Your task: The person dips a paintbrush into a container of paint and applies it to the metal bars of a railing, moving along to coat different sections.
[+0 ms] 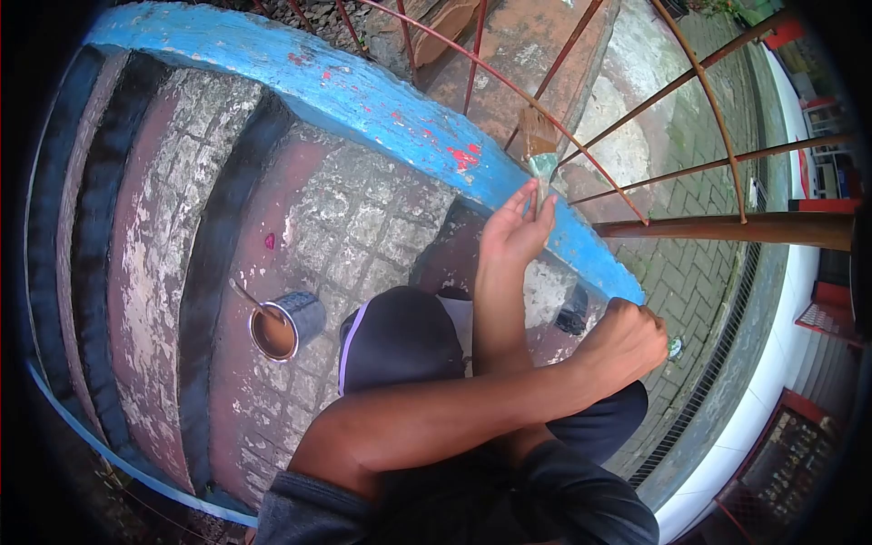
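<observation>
In my right hand (518, 222), fingers pinch the handle of a paintbrush (543, 165) with a pale green ferrule. Its brown bristles point up and overlap a thin bar of the metal railing (581, 150); whether they touch cannot be told. My left arm crosses over the right one. At its end my left hand (622, 350) is closed in a fist near the end of the blue curb (400, 113). A small whitish-green thing (675, 347) shows beside that fist, too little visible to name. A can of brown paint (289, 325) stands left of my knee, a stick leaning out of it.
Worn steps (168, 200) with dark-painted strips descend on the left. Rusty bars fan out over the curb toward a thick brown post (727, 232). Beyond lie paving bricks (695, 282) and a drain grate (718, 372). A dark object (572, 313) sits by the curb.
</observation>
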A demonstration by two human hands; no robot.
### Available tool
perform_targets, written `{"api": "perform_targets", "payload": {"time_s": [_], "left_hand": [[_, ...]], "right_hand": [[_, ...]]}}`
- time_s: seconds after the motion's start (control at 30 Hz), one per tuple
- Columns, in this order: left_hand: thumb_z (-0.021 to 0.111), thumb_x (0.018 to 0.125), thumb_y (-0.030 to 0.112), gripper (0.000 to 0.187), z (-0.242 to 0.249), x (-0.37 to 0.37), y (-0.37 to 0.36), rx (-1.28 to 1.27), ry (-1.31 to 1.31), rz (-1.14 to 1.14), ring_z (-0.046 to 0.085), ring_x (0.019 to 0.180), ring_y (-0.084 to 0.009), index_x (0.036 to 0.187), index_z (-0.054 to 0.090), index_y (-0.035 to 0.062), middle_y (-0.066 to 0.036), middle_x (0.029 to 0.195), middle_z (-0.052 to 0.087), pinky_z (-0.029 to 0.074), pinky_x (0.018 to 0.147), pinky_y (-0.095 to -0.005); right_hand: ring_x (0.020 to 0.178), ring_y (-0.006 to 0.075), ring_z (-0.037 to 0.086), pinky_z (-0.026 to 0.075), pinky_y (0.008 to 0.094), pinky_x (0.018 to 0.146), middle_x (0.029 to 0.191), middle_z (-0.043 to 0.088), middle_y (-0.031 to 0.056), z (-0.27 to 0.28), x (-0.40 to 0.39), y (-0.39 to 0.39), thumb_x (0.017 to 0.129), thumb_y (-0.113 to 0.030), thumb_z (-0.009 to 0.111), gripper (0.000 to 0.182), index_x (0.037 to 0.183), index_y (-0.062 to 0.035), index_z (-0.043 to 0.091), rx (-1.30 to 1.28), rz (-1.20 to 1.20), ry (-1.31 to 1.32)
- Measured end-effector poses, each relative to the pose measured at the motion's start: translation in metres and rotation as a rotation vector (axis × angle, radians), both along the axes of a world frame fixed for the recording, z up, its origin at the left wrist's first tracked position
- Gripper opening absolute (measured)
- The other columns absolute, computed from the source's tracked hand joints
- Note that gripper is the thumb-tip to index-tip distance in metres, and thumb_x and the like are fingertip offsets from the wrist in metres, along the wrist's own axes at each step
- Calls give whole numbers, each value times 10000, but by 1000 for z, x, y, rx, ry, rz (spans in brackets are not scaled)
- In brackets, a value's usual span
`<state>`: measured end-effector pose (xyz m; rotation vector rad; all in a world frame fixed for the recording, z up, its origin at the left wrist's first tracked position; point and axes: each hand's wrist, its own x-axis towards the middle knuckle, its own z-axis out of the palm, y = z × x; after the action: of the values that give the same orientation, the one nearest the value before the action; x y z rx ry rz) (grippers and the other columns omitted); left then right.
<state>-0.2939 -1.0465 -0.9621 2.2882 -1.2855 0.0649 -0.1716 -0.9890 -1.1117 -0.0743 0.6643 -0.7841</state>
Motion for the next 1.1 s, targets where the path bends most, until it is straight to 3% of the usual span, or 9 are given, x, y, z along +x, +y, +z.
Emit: {"api": "perform_targets", "payload": {"time_s": [0.07,0.13,0.23,0.53,0.67,0.77,0.83,0.9,1.1], "left_hand": [[716,790,149,82,-1,2,-1,2,14,1,697,581,-168,786,720,67,-66,634,702,483,522,-332],[742,767,151,60,-2,-3,-2,48,41,39,667,735,-151,713,737,125,17,704,636,426,593,-342],[740,769,156,58,-3,-5,-3,62,60,51,676,752,-160,720,746,126,5,716,651,432,599,-348],[731,782,135,70,-1,3,0,22,41,-21,708,607,-173,739,733,79,-65,643,695,487,528,-345],[745,763,152,65,-4,-3,-4,68,69,52,676,747,-165,703,748,125,-2,705,647,441,602,-360],[751,755,153,70,-4,1,0,80,49,35,678,738,-162,692,738,124,0,700,643,445,591,-356],[745,759,126,48,-6,3,3,53,55,-34,707,599,-177,737,745,83,-67,632,690,487,527,-344],[744,755,121,43,-8,2,3,40,37,-31,707,600,-179,738,746,82,-66,633,690,488,528,-345],[739,748,108,38,-7,2,3,18,14,-3,709,605,-194,747,742,70,-72,637,685,495,527,-351]], "right_hand": [[1179,279,592,604,340,1031,1264,535,190,-14,-6,3,1036,-71,690,277,1157,34,465,-49,13,30],[1185,281,589,603,339,1035,1261,534,190,-17,-10,6,1038,-77,691,283,1166,29,461,-95,17,78],[1196,288,582,598,342,1048,1245,530,199,-4,14,6,1042,-93,694,289,1166,31,464,-207,-21,126],[1235,290,576,621,362,1012,1278,517,213,13,-11,-9,1034,-46,676,244,1187,27,501,61,82,-68],[1109,270,636,592,345,970,1159,572,161,26,-28,-5,1039,-55,680,189,1107,-12,509,-428,28,-16],[1006,263,690,597,381,961,1098,607,152,31,-10,-18,1042,-29,664,155,1081,-11,515,-759,16,-22],[959,260,711,601,408,977,1067,626,148,33,2,-27,1045,-11,650,128,1057,-7,523,-897,30,-42],[908,243,721,625,384,908,1047,620,145,29,8,-35,1042,22,640,117,1043,7,524,-1209,20,126],[892,236,742,637,374,877,1042,613,142,3,-17,-48,1037,22,653,137,1032,12,516,-1318,-106,345]]}}
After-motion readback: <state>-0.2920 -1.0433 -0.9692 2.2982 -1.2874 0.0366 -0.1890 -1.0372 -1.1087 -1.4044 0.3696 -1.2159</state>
